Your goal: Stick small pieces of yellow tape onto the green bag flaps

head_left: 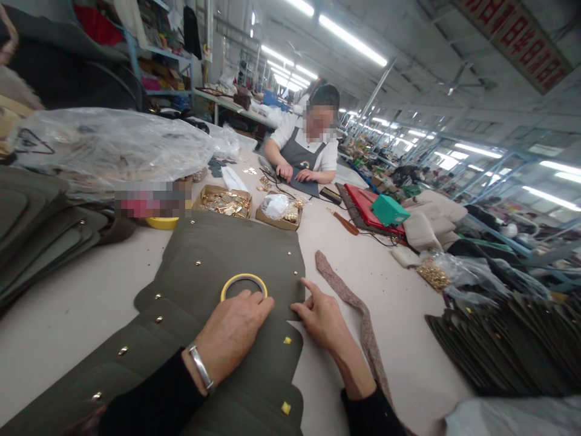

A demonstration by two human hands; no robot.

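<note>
Overlapping olive panels (pixel 245 248) are lying on the desk (pixel 403 327) directly before the person, probably being staggered so that their edges are staying reachable. Taking the roll of yellow tape (pixel 244 276) as clock centre, yellow pieces (pixel 287 341) are sitting at 4 and 5 o'clock, near the panels' right edges. The left hand (pixel 238 330) is arching palm-down from 7 o'clock; its grip is holding the roll's near rim, presumably keeping tape close to that edge. The right hand (pixel 322 315) is reaching in from 4 o'clock, index finger extending, thumb lying at the panel edge; whether this grip is pinching anything, I cannot tell. Gold fittings (pixel 224 204) are lying boxed near 12 o'clock, a patterned strap (pixel 361 306) is trailing at 3, and a co-worker (pixel 299 148) is bending over the desk at 1.
</note>
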